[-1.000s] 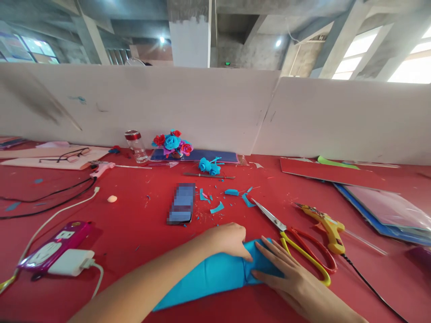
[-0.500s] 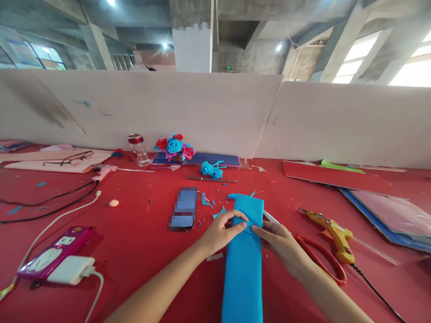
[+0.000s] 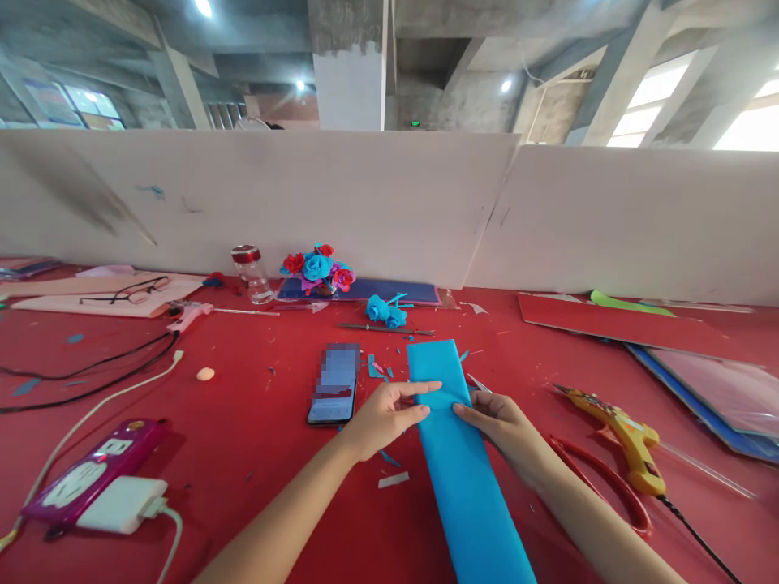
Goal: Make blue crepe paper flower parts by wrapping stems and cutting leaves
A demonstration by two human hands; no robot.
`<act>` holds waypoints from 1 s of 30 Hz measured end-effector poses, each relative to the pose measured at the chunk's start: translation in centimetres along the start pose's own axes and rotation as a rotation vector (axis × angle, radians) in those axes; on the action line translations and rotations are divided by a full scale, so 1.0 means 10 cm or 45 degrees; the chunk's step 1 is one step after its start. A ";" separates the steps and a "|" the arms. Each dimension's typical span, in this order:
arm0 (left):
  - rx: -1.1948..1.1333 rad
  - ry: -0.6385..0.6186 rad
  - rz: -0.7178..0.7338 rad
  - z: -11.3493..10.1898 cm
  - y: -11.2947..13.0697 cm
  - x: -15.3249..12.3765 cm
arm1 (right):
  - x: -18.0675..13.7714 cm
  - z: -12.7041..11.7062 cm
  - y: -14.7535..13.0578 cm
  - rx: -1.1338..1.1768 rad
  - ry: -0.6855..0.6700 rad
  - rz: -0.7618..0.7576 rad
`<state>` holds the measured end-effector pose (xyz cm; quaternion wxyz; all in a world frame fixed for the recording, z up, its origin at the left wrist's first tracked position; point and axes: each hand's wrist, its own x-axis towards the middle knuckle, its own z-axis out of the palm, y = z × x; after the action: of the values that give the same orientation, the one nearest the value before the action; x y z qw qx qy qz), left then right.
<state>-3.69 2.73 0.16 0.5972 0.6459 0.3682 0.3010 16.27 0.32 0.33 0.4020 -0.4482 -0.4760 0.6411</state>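
Observation:
A long folded strip of blue paper [image 3: 462,470] lies on the red table [image 3: 256,438], running away from me. My left hand [image 3: 383,414] rests on the strip's left edge with its fingers stretched out flat. My right hand [image 3: 496,418] is at the right edge, fingers curled and pinching the paper. Red-and-yellow scissors [image 3: 600,483] lie just right of my right hand, partly hidden by it. A phone [image 3: 333,383] lies left of the strip.
A yellow glue gun [image 3: 626,434] with a black cord lies at the right. Paper flowers [image 3: 316,268], a glass jar [image 3: 249,272], glasses [image 3: 125,289] and coloured sheets [image 3: 608,320] sit along the white partition. A purple power strip [image 3: 85,478] with a charger is at front left.
The blue paper, first bunched sideways under both hands, has been turned lengthwise and laid flat. Both hands shifted slightly up the strip and now press its edges.

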 end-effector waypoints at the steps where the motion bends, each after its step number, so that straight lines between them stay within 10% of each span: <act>1: -0.023 0.012 0.002 0.00 -0.01 0.00 | 0.00 -0.01 0.00 0.011 0.013 0.013; 12: -0.099 -0.075 0.041 -0.01 0.02 -0.06 | 0.00 -0.05 -0.10 -0.004 -0.055 0.049; 16: 0.229 0.212 0.241 -0.05 0.08 -0.11 | 0.05 -0.14 -0.24 -0.410 -0.061 0.020; 19: 0.509 0.376 0.327 -0.06 0.12 -0.13 | 0.14 -0.15 -0.43 -0.953 -0.268 -0.092; 22: 0.468 0.196 0.201 -0.07 0.13 -0.12 | 0.22 -0.06 -0.62 -1.312 -0.558 -0.242; 30: 0.382 0.186 0.057 -0.23 0.18 -0.08 | 0.41 0.05 -0.71 -1.381 -0.864 -0.141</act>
<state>-5.81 3.35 2.22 0.4587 0.7123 0.4371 0.3020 15.34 5.61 6.54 -0.0223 -0.3347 -0.8559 0.3936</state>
